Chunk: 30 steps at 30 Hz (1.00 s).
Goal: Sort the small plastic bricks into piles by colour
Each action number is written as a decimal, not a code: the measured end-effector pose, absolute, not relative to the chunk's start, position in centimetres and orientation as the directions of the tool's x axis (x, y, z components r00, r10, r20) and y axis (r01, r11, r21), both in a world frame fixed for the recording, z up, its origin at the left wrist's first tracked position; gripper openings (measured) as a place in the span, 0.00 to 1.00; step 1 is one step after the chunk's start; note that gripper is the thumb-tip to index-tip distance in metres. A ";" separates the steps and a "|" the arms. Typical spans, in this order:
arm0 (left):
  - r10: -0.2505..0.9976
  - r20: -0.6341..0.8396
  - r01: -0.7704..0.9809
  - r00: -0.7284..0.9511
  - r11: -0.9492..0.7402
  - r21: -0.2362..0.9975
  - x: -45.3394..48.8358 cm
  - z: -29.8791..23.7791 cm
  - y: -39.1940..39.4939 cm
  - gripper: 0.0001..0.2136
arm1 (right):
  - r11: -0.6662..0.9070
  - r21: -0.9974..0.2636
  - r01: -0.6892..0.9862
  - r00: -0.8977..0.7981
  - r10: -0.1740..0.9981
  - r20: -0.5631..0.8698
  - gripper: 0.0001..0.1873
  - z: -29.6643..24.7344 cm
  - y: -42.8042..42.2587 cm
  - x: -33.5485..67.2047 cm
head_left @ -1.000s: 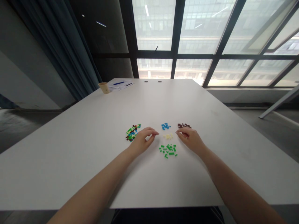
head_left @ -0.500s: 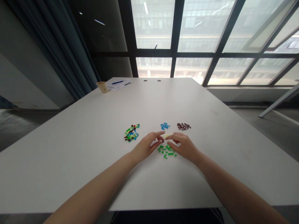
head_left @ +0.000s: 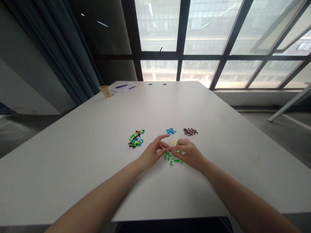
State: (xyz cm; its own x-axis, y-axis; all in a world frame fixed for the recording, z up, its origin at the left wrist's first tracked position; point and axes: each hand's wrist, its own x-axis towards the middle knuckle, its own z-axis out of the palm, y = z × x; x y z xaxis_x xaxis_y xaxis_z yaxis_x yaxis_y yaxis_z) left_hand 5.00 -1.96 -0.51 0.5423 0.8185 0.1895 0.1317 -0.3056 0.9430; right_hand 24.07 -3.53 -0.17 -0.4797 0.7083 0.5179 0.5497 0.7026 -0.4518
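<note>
**A:** Where do we have our hands?

**B:** Both forearms reach in from the near edge. Our left hand (head_left: 152, 154) and right hand (head_left: 190, 154) meet fingertip to fingertip low over the table (head_left: 97, 145), the left forefinger stretched out and the right fingers curled.

**A:** Are we gripping anything?

**B:** A tiny dark piece (head_left: 169, 150) shows where the tips meet. We cannot tell which hand pinches it, or whether either does. It sits over the far edge of the green pile (head_left: 174, 159), just short of the cream pile (head_left: 172, 142).

**A:** How many piles do we count?

**B:** Five, all of small flat bricks. There's the green one under our fingers, the cream one beyond it, and a blue pile (head_left: 171, 131) and a brown pile (head_left: 190, 131) farther back. A mixed pile (head_left: 136, 139) lies well to the left.

**A:** What else is there?

**B:** One cup (head_left: 105, 91) stands at the far left corner beside some papers (head_left: 126, 87), with one blue pen (head_left: 121, 86) on them. The table is plain white. Tall dark-framed windows (head_left: 206, 29) run behind it, and a dark curtain (head_left: 60, 48) hangs on the left.
</note>
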 end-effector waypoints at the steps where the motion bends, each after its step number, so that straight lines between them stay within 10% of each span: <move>1: 0.823 0.173 0.112 0.541 -0.275 0.955 5.0 -0.6 -1.9 0.21 | 0.703 -0.452 0.550 -0.483 0.708 0.515 0.07 -0.2 -3.5 24.1; 11: 0.838 0.103 0.038 0.536 -0.147 0.988 5.1 -0.9 -1.8 0.22 | 0.627 -0.507 0.591 -0.411 0.775 0.480 0.07 0.2 -2.7 25.0; 21: 0.869 0.133 0.131 0.477 -0.220 0.967 4.0 -0.6 -1.1 0.20 | -0.021 -0.430 0.902 0.166 0.939 0.302 0.10 -2.1 1.5 33.6; 30: 0.885 0.191 0.181 0.424 -0.289 0.940 3.7 -0.5 -0.9 0.18 | -0.052 -0.437 0.898 0.192 0.940 0.282 0.12 -2.6 1.5 33.8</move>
